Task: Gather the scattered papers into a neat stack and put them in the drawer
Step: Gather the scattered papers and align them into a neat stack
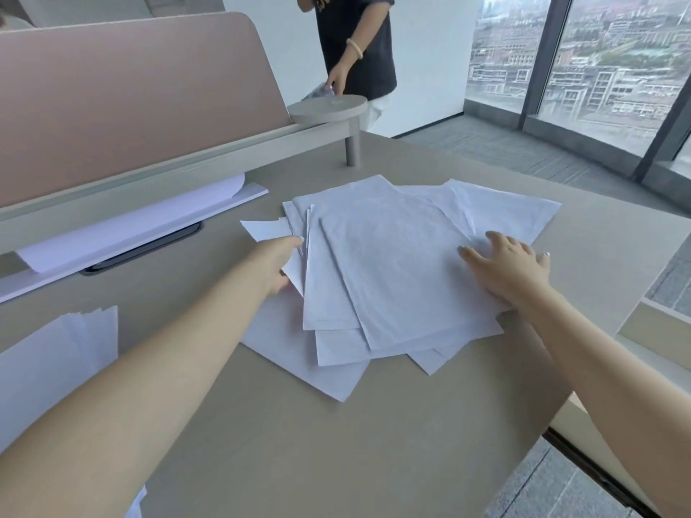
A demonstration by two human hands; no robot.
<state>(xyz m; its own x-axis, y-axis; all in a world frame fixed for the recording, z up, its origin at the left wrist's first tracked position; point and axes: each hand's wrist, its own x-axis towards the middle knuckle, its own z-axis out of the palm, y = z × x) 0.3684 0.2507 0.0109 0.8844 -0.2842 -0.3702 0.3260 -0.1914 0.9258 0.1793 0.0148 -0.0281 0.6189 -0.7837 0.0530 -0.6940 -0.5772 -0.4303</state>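
Papers are lying fanned and overlapping at mid-desk, corners pointing every way, none squared; thin white sheets, light and limp, likely sliding freely over one another and over the smooth matte beige desk, so judged easy to push together but quick to skew or crease; best taken at the pile's two opposite side edges and squeezed inward, then tapped square, rather than pinched at a single corner. Left hand is reaching in at the pile's left edge, fingers curled partly under a few sheets, seemingly lifting their margin. Right hand is resting flat and spread on the top sheets at the right side, gripping nothing, pinning them down. More white sheets are lying at the near left; others are tucked below the pink fabric-looking divider. Drawer is not showing anywhere; a bystander is standing beyond the desk.
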